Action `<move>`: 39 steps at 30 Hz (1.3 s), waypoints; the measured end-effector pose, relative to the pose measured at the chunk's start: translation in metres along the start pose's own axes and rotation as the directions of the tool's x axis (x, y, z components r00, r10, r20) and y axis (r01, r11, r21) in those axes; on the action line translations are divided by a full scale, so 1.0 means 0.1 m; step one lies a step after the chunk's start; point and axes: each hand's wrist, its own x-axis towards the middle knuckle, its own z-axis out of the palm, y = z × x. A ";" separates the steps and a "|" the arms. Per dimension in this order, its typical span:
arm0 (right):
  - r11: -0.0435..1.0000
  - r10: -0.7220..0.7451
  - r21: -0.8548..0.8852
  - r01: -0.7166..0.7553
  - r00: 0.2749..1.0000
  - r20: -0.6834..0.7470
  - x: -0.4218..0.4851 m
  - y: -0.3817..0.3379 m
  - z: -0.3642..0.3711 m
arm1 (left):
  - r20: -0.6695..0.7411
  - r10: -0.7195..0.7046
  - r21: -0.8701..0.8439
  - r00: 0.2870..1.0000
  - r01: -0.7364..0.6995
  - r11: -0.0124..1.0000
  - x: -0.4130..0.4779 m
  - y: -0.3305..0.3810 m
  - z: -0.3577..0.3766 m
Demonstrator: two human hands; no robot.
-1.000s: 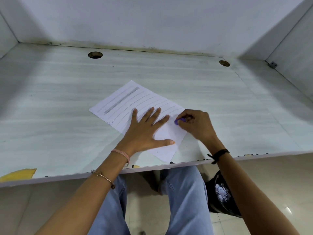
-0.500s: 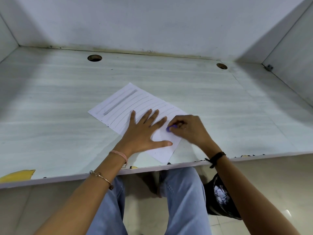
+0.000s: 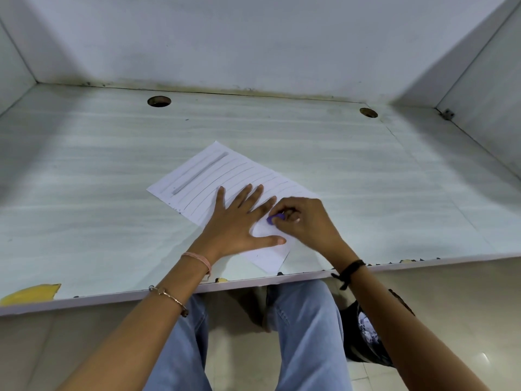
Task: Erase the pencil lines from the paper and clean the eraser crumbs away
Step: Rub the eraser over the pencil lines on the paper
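- I am sitting at a pale desk walled in on three sides. A left hole and a right hole are showing near its back edge.
- The paper is lying askew on the desk, close to the front edge, with one corner pointing towards me.
- Pencil lines are running across the far part of the sheet, with a thick grey stroke beside its far edge. The near part is looking blank.
- My left hand is pressing flat on the middle of the paper. Its fingers are lying straight and spread, the thumb is reaching to the right, and it is gripping nothing.
- My right hand is working just beside it, fingers curled and pinching the eraser.
- The purple eraser is touching the paper beside my left forefinger, and only its tip is showing.
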 end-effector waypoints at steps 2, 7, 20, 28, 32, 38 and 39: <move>1.000 0.023 0.017 -0.022 0.999 -0.030 0.05 0.07 -0.04 | 0.005 0.000 0.006 1.000 0.000 1.000 -0.01 0.01 -0.01; 0.999 0.038 0.040 -0.034 0.995 -0.096 0.08 0.05 -0.03 | 0.003 -0.005 0.004 1.000 0.005 1.000 0.00 0.01 -0.01; 0.995 0.026 0.093 -0.026 1.000 0.000 0.03 0.10 -0.05 | 0.000 0.006 0.029 1.000 -0.006 1.000 0.01 -0.02 0.02; 0.961 0.186 0.245 -0.127 0.954 -0.235 0.04 0.42 -0.14 | 0.004 -0.036 -0.013 0.999 0.036 0.999 0.03 0.02 -0.02; 0.924 0.269 0.347 -0.162 0.920 -0.286 0.04 0.47 -0.14 | -0.186 0.010 0.008 0.982 -0.008 1.000 0.13 0.10 0.00; 0.948 0.216 0.291 -0.128 0.931 -0.295 0.03 0.45 -0.11 | -0.258 0.131 -0.055 0.957 -0.150 0.987 0.40 0.15 -0.01; 0.949 0.215 0.287 -0.128 0.931 -0.294 0.03 0.46 -0.12 | -0.205 0.116 -0.077 0.972 -0.134 0.988 0.41 0.13 0.00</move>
